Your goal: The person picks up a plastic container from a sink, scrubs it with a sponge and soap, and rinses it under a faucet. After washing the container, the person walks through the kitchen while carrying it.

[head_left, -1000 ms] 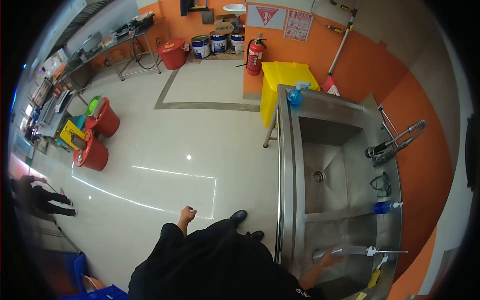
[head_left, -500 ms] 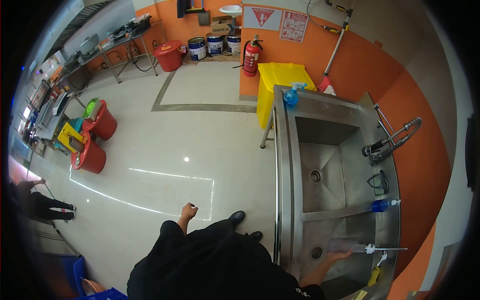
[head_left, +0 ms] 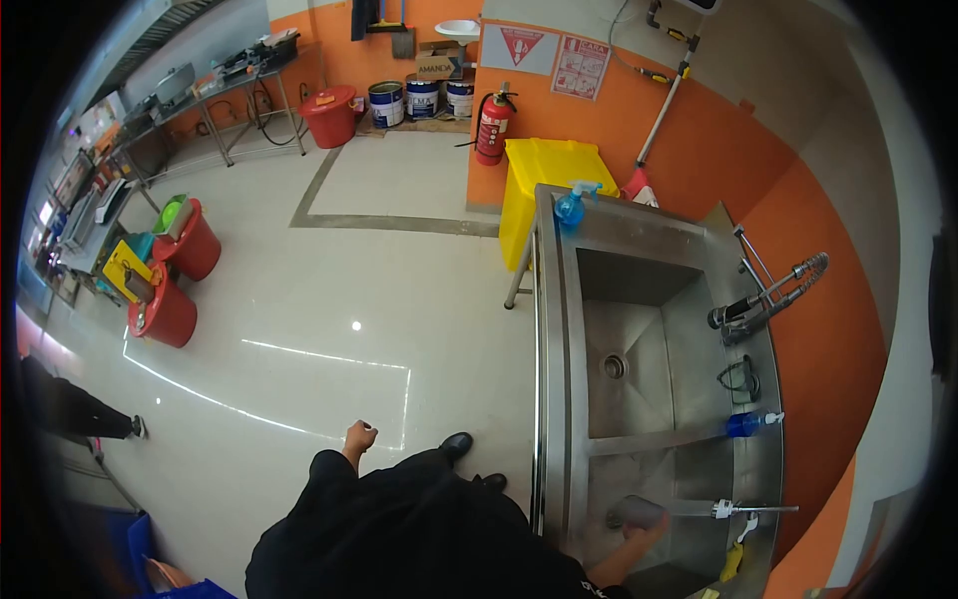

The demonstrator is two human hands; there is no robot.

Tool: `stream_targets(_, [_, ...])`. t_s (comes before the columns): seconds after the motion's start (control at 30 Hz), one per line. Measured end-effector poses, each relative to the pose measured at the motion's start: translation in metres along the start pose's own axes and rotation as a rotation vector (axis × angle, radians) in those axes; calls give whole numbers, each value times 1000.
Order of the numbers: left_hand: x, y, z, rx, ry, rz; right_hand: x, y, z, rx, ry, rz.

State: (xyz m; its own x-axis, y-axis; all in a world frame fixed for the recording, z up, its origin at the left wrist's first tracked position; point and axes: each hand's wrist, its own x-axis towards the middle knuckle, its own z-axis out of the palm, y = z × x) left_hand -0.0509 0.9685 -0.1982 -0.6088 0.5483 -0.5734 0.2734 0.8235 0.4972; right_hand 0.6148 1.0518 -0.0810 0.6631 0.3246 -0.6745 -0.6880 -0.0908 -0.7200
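Over the floor left of the sink, my left hand (head_left: pixel 361 436) hangs with its fingers curled and nothing visible in it. My right hand (head_left: pixel 647 539) is over the near basin of the steel sink (head_left: pixel 561 399), wrapped round a translucent cylindrical container (head_left: pixel 641 512). The container's greyish end points left, near the drain. Behind the container, a tap (head_left: pixel 723 509) reaches in from the right rim, with a pale streak between the two. The fingers of my right hand are partly blurred.
On the sink stand a blue spray bottle (head_left: pixel 571 208), a blue pump bottle (head_left: pixel 743 425) and a spring tap (head_left: pixel 743 319). A yellow bin (head_left: pixel 539 190) is behind the sink. Red bins (head_left: pixel 170 314) stand left. Another person's leg (head_left: pixel 95 414) shows at far left.
My right hand and the container have moved left and down, away from the tap. The view has shifted slightly, and the other person is nearer the left edge.
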Motion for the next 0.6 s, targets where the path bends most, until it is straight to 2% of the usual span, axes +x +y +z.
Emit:
stream_targets(0.03, [1, 4, 1, -18, -5, 14, -1, 1, 5, 0, 5, -2])
stream_targets(0.1, [0, 11, 4, -12, -23, 14, 7, 7, 19, -306, 393, -361])
stream_targets(0.13, [-1, 16, 4, -10, -34, 10, 30, 9, 13, -306, 397, -361])
stream_targets(0.2, [0, 23, 4, -2, -27, 29, 66, 4, 1, -679, 410, -798])
stream_targets(0.23, [2, 24, 4, 6, -17, 52, 69, 1, 3, -680, 411, -795])
stream_targets(0.3, [8, 20, 4, 3, -3, 68, 32, -15, 30, -668, 468, -650])
stream_targets(0.4, [7, 19, 3, -13, 8, 69, 68, -7, 27, -638, 487, -708])
stream_targets(0.6, [9, 5, 2, -18, -3, -14, 35, 2, 44, -632, 504, -692])
